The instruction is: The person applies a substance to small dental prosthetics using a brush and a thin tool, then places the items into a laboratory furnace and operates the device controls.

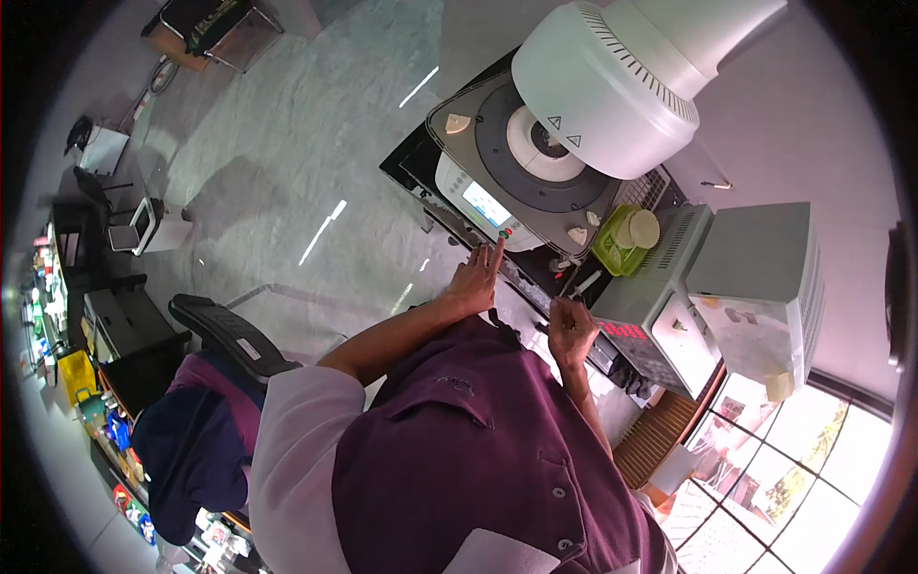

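A white benchtop machine, furnace-like, stands ahead of me, its rounded head above a dark round plate with a pale ring. On its front panel is a lit screen with red and green buttons beside it. My left hand reaches up to this panel, index finger stretched out with the tip at the buttons; it holds nothing. To the right, my right hand is closed beside the bench edge. Whatever its fingers hold, if anything, is hidden. A thin white stick shows just beyond it.
Right of the machine are a green tray with round pale pieces, a grey box unit with a red display and another grey cabinet. A black chair stands at my left. A gridded window is lower right.
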A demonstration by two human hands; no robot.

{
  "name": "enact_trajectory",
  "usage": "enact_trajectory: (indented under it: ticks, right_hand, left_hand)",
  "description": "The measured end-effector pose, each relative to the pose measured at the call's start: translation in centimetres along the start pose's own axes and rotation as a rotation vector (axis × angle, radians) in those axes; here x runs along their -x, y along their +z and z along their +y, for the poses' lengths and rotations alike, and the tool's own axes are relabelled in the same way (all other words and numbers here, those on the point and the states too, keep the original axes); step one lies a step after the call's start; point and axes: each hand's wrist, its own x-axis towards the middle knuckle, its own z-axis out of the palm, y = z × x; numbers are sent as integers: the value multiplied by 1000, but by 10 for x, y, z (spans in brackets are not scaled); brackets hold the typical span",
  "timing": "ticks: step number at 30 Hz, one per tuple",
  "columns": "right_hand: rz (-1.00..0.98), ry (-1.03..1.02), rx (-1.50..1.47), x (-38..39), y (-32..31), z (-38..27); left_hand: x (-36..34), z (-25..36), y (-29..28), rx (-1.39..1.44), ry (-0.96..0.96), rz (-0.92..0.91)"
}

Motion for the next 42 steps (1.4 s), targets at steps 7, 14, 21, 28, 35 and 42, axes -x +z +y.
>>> enact_trajectory:
  ticks: [7,14,21,28,35,42]
  right_hand:
    - [62,-7,31,3,-11,-15]
    - [78,-27,32,15,-12,-15]
    - [38,-19,29,21,-6,-17]
    - [6,13,13,23,-11,-27]
    - [47,55,-70,27,-11,-28]
    - [11,45,-39,30,-20,-18]
  left_hand:
    - [-4,-1,3,-71,-12,-7]
    - [-6,-1,12,-98,115,198]
    - [-3,-5,10,-284,126,-59]
    - [-3,-4,7,-254,131,-104]
    - [-5,-1,0,-294,142,-146]
    - [-7,-4,10,-270,155,-42]
